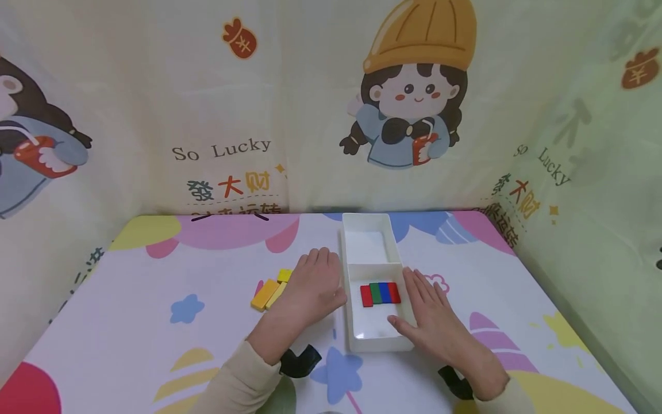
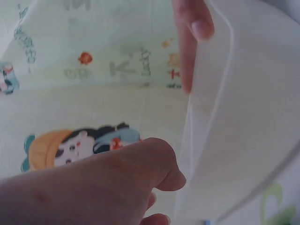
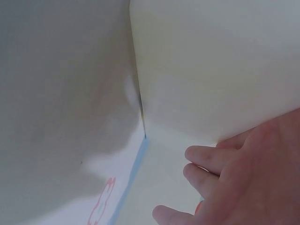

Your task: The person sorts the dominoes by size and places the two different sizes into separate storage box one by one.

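Note:
A white two-compartment box (image 1: 380, 345) stands lengthwise on the table. Several small flat blocks (image 1: 384, 292), red, green, blue and red, lie in a row in its near compartment. Along the box's left wall is my left hand (image 1: 312, 287), knuckles up and fingers curled, the thumb near the wall; I see nothing held in it. At the right wall my right hand (image 1: 434, 316) rests with straight fingers along the outside and the thumb over the near compartment. Yellow and orange blocks (image 1: 265, 295) lie left of the left hand, partly hidden behind it.
The box's far compartment (image 1: 368, 238) shows a bare white floor. A patterned cloth (image 1: 217, 316) covers the table. Printed curtains (image 1: 310, 103) rise behind it and at both sides. Black straps (image 1: 301, 362) are at the wrists.

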Available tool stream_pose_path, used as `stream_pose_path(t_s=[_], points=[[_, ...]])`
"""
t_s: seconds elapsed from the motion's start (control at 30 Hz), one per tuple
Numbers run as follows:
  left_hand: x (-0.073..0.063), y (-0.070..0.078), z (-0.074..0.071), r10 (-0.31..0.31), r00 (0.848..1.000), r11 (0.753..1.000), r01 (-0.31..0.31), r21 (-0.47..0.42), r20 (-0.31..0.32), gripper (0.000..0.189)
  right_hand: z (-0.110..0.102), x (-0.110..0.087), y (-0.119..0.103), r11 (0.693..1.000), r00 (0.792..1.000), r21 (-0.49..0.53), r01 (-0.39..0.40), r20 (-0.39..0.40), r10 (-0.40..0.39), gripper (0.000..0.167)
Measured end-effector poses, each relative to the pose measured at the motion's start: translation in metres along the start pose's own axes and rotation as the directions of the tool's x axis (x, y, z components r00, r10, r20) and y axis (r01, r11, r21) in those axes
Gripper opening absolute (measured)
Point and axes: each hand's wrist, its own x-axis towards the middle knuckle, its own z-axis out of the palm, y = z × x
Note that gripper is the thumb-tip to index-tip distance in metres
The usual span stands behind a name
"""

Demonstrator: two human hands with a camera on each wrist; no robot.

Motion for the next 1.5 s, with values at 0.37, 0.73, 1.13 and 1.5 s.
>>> stream_pose_path(t_s=[0.37, 0.73, 1.13, 1.5], points=[[-0.022, -0.029, 0.013, -0.106, 0.991, 0.991, 0.099, -0.09, -0.076, 0.029, 0.002, -0.001, 0.0, 1.0, 1.0, 0.01, 0.003, 0.008, -0.003, 0.1], [-0.021, -0.034, 0.028, -0.246, 0.969, 0.968, 0.247, -0.045, 0.019, 0.043, 0.002, -0.001, -0.002, 1.0, 1.0, 0.015, -0.002, 0.013, 0.002, 0.099], [-0.018, -0.031, 0.041, -0.343, 0.938, 0.939, 0.343, 0.008, 0.047, 0.049, 0.003, 0.001, -0.002, 1.0, 1.0, 0.016, 0.009, 0.007, -0.009, 0.099], [-0.016, -0.025, 0.042, -0.32, 0.947, 0.946, 0.318, 0.061, 0.024, 0.055, -0.003, 0.002, -0.003, 1.0, 1.0, 0.009, -0.002, 0.006, 0.002, 0.1]])
